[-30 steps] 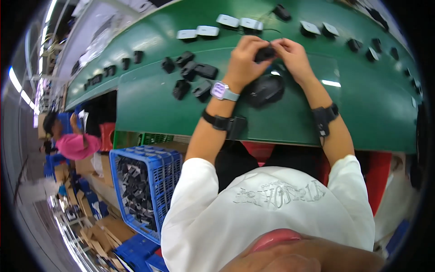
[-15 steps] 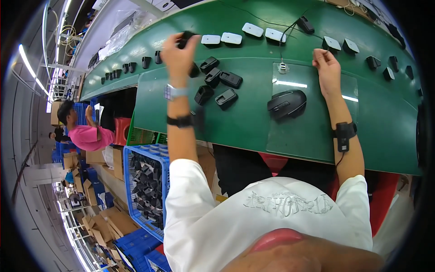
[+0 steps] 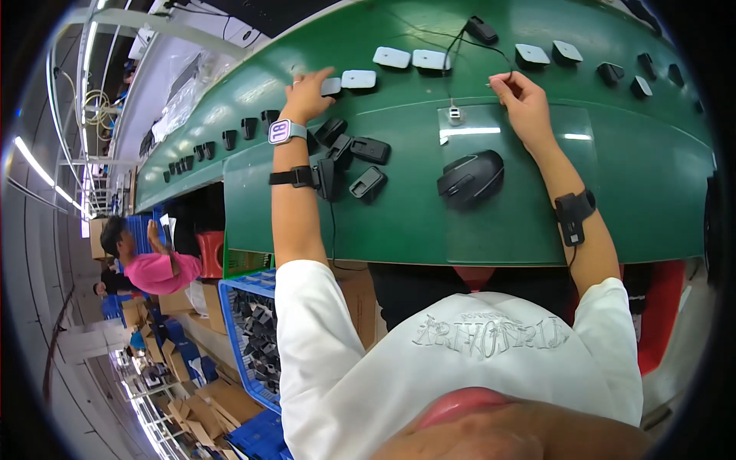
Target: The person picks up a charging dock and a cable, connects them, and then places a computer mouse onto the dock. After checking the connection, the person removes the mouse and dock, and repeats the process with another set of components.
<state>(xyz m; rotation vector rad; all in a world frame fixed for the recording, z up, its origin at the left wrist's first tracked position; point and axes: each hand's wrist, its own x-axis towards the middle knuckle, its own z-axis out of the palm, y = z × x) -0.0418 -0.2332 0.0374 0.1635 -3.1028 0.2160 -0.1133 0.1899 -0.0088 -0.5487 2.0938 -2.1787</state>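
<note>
Left hand [image 3: 307,93] splayed, apparently released; nearest white-topped box [image 3: 331,87] just to its right, partly hidden by the fingers, contact unclear, long axis running sideways, much nearer this hand than the other. Right hand [image 3: 524,103] pinched on a small thing [image 3: 490,84], perhaps a cable plug. Count: six such boxes, at least four black cases [image 3: 370,149] clustered near-right of left hand, one mouse [image 3: 479,175] near-left of right hand.
</note>
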